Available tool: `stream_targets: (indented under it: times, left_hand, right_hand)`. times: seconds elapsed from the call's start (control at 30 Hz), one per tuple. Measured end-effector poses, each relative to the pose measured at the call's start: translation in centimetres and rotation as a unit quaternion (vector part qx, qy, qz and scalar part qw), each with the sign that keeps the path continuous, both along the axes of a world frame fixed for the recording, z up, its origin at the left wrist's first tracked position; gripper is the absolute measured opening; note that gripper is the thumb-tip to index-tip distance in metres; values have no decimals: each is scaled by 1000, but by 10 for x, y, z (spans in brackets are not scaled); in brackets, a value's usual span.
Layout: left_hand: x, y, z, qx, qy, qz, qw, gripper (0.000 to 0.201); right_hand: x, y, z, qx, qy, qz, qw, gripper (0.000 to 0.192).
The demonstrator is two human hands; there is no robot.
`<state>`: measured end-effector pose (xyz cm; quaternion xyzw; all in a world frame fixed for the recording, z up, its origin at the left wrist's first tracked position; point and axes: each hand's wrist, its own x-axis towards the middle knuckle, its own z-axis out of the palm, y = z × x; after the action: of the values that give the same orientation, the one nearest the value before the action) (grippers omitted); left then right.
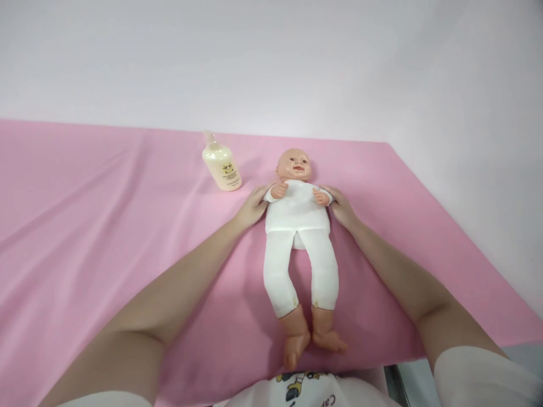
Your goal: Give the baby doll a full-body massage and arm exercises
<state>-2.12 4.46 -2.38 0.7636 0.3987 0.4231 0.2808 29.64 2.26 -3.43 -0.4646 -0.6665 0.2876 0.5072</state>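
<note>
Doll lies face-up near the pink sheet's right edge. My left hand and right hand cup its shoulders, fingers open. I judge it light, soft-bodied; torso is the best hold. Bottle stands by the far edge.

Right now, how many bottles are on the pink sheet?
1: a cream bottle stands left of the doll's head, beyond the left hand. None else visible.

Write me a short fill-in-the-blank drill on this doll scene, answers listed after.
1. The doll lies on its back on a ____ cloth.
2. The left hand and right hand rest against the doll's ____.
3. The cream bottle stands near the doll's ____.
4. The doll's feet are ____.

Answers: pink; shoulders; head; bare
</note>
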Motion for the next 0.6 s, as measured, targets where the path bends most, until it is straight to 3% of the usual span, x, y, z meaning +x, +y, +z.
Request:
stream_targets:
  times: [0.2,0.4,0.5,0.6]
  left_hand:
    - [3,-3,2,-9,-19,32,999,48]
    - [-1,9,-14,-67,-146,122,980,46]
    - [-5,15,-16,-85,-208,148,963,39]
    - [-8,16,-15,-91,-212,157,960,36]
  right_hand:
    - [0,-1,3,-7,19,-2,1000,43]
    - [-3,-1,8,-55,90,-30,994,39]
    - [0,0,5,-79,127,-61,987,44]
    - [4,1,0,-76,134,-73,985,56]
